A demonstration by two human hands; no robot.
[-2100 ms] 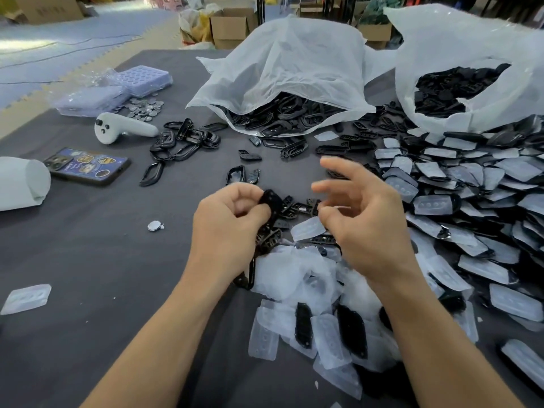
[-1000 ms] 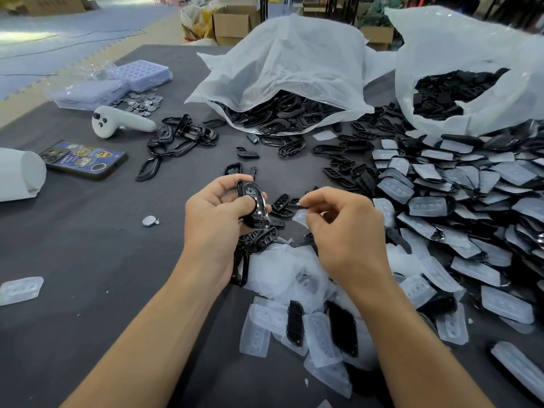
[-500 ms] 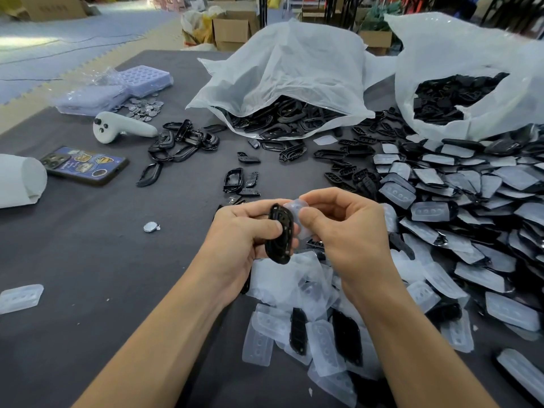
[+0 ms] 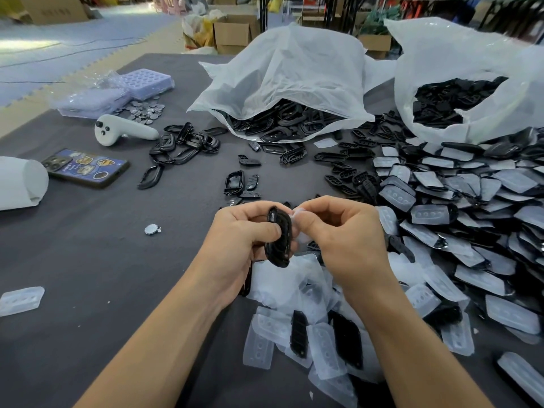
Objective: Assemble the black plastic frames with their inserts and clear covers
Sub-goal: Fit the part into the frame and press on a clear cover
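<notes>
My left hand [image 4: 235, 242] grips a black plastic frame [image 4: 278, 237] on edge above the table's middle. My right hand [image 4: 344, 240] pinches a clear cover [image 4: 300, 214] against the frame's right side; most of the cover is hidden by my fingers. Below both hands lies a heap of loose clear covers [image 4: 294, 293] with a few black pieces among them. Two white bags at the back hold black parts: frames spill from the middle bag [image 4: 288, 81], and smaller black inserts fill the right bag [image 4: 459, 83]. A wide spread of covered assembled pieces [image 4: 459, 219] lies to the right.
On the grey table [image 4: 88, 275] lie a phone [image 4: 85, 167], a white controller [image 4: 123, 132], a small cluster of black frames [image 4: 185, 144], coin cells [image 4: 147, 110] by clear trays [image 4: 147, 82], one loose coin cell [image 4: 151, 229], a white roll [image 4: 20, 182] and a lone clear cover [image 4: 20, 300].
My right hand picked a clear cover from the pile and brought it to the black frame in my left hand. Both hands have come together and hold the two parts against each other.
</notes>
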